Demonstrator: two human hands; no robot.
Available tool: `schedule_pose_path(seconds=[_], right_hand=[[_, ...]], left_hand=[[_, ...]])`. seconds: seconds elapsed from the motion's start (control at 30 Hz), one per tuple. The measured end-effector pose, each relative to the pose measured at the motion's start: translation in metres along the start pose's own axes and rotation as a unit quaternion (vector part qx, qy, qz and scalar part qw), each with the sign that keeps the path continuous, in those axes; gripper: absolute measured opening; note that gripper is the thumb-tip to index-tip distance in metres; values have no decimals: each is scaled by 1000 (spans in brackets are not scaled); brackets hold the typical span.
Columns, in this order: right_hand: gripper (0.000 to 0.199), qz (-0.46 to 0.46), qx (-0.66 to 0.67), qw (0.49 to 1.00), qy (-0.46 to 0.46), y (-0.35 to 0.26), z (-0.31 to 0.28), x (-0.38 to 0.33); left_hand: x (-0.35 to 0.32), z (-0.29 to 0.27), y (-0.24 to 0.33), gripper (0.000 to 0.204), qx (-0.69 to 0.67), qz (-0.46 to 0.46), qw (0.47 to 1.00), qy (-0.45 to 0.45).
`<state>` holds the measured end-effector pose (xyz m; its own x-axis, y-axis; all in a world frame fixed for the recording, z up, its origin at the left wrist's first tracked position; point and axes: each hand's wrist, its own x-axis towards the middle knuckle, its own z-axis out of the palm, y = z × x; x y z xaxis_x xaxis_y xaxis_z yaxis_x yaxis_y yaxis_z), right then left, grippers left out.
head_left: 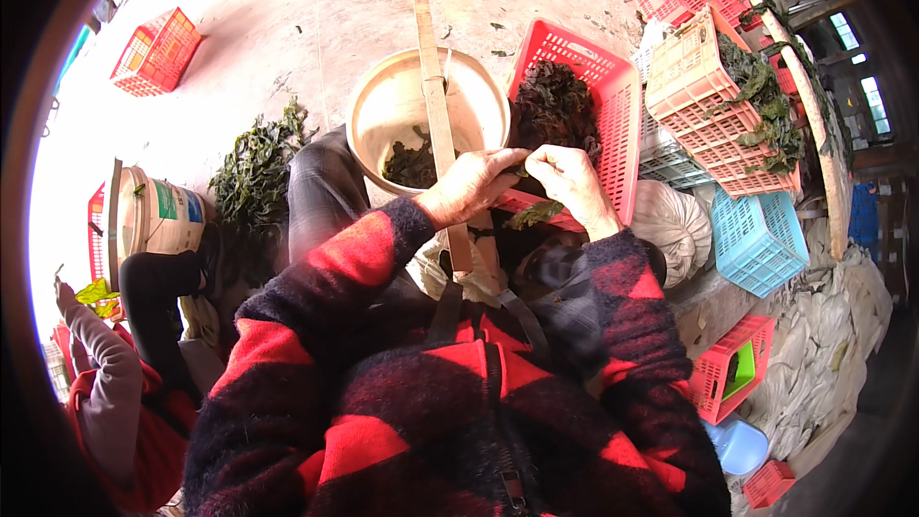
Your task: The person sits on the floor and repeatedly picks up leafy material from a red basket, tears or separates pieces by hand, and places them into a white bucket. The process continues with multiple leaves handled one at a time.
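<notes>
My left hand (pixel 471 186) and my right hand (pixel 574 184) meet in front of me, both closed in a pinch on a piece of dark green seaweed (pixel 536 214). Part of that strip hangs below the fingers; the rest is hidden by them. Just beyond my left hand stands a large white bucket (pixel 369 101) with some seaweed (pixel 412 163) inside. A wooden board (pixel 432 77) lies across its rim and runs back toward my lap. Close beyond my right hand, a red plastic basket (pixel 622 124) holds a heap of dark seaweed (pixel 555 105).
A seaweed pile (pixel 254 168) lies on the floor left of my knee. Another person's sleeve (pixel 113 402) is at lower left, beside a white bucket (pixel 158 211). To the right stand stacked pale crates (pixel 704 86), a blue crate (pixel 759 239) and a white sack (pixel 673 228).
</notes>
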<state>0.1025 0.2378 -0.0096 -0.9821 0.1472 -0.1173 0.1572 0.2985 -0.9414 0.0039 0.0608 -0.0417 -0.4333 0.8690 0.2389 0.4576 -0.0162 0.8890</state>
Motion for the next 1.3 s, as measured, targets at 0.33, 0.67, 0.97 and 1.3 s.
schedule_pose_path(seconds=[0.33, 0.67, 0.97, 1.3], right_hand=[[11, -16, -105, 990, -91, 12, -3, 38], [18, -162, -260, 952, -26, 29, 18, 133], [16, -95, -310, 935, 143, 64, 37, 202], [17, -13, 424, 902, 85, 52, -39, 131]], left_hand=[[-6, -37, -27, 26, 29, -86, 995, -42], [17, -108, -70, 18, 194, -109, 970, 93], [49, -113, -156, 13, 435, 37, 845, 309], [3, -99, -97, 20, 312, -49, 918, 241]])
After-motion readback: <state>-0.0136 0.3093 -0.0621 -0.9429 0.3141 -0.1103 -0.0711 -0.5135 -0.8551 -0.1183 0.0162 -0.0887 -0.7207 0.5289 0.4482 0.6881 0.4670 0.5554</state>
